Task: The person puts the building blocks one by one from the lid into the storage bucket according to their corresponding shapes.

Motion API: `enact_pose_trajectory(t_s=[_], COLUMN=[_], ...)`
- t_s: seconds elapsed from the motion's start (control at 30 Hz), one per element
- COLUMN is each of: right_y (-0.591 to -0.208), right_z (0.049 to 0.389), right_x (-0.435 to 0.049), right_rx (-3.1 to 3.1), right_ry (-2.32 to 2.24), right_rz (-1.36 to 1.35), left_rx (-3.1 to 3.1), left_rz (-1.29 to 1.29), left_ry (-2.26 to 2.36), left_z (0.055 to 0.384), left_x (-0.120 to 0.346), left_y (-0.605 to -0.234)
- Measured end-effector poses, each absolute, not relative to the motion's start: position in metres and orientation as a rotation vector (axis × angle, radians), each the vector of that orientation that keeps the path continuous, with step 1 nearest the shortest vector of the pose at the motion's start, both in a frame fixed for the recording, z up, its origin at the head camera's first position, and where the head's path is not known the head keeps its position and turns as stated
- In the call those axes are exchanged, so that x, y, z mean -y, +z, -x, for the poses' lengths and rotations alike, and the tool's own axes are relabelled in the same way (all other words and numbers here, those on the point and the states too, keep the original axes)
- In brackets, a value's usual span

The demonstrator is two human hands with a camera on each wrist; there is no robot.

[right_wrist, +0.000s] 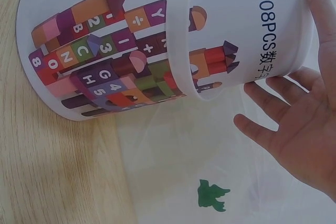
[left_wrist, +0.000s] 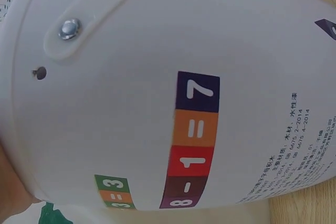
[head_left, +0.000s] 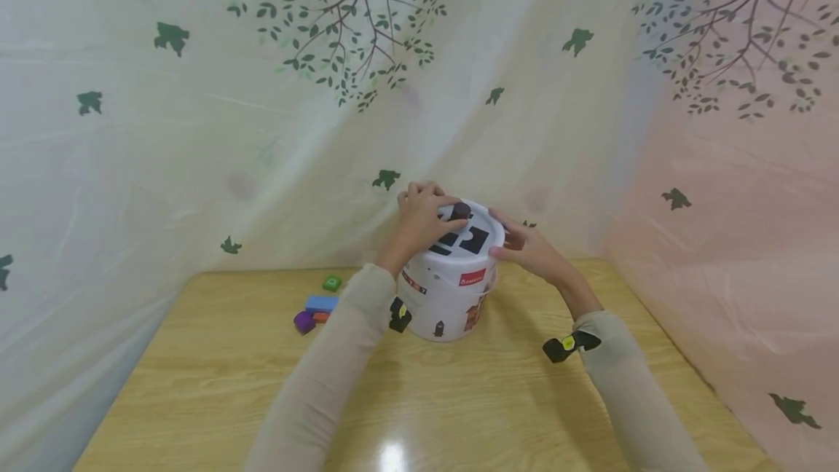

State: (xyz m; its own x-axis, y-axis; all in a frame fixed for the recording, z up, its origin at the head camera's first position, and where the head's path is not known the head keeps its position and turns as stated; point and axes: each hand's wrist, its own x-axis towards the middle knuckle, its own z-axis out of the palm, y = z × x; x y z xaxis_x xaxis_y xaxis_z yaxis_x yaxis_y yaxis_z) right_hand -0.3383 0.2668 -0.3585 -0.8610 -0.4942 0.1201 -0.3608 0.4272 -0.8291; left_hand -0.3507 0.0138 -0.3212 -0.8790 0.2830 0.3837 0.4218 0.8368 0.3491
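Observation:
A white bucket (head_left: 435,304) stands upright on the table, its lid (head_left: 485,218) cut with several dark shaped holes. My left hand (head_left: 419,217) is over the lid's left part, pinching a dark brown block (head_left: 462,210) between thumb and forefinger at the lid's surface. How far the block sits in a hole cannot be told. On the other side, my right hand (head_left: 527,248) rests against the rim with thumb and fingers spread. Fairly straight fingers of the right hand (right_wrist: 299,114) touch the bucket's upper edge in the right wrist view. Only a bit of the left hand (left_wrist: 13,187) shows in the left wrist view.
Left of the bucket lie a green letter block (head_left: 332,282), a blue block (head_left: 321,304), a purple block (head_left: 304,322) and a red-orange piece (head_left: 320,317), partly behind the left sleeve. A leaf-printed curtain (head_left: 314,166) hangs behind the wooden table (head_left: 459,399).

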Motion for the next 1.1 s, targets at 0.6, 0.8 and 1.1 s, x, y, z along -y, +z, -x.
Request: enact_pose_trajectory(t_s=[0.6,0.8,1.1], right_y=[-0.3571,-0.3577,-0.3581], right_z=[0.3369,0.3375,0.3389], right_x=[-0.2666,-0.2664,-0.2675], right_rx=[-2.52,-2.519,-2.504], right_ry=[-1.441,-1.437,-1.449], right_rz=[0.763,0.763,0.771], left_rx=[2.74,2.744,2.674], left_rz=[0.519,0.498,0.434], left_ry=[-0.618,-0.602,-0.705], left_z=[0.3489,0.3479,0.3463], left_x=[-0.0147,-0.0149,-0.0158], left_y=[-0.321,-0.3207,-0.3237])
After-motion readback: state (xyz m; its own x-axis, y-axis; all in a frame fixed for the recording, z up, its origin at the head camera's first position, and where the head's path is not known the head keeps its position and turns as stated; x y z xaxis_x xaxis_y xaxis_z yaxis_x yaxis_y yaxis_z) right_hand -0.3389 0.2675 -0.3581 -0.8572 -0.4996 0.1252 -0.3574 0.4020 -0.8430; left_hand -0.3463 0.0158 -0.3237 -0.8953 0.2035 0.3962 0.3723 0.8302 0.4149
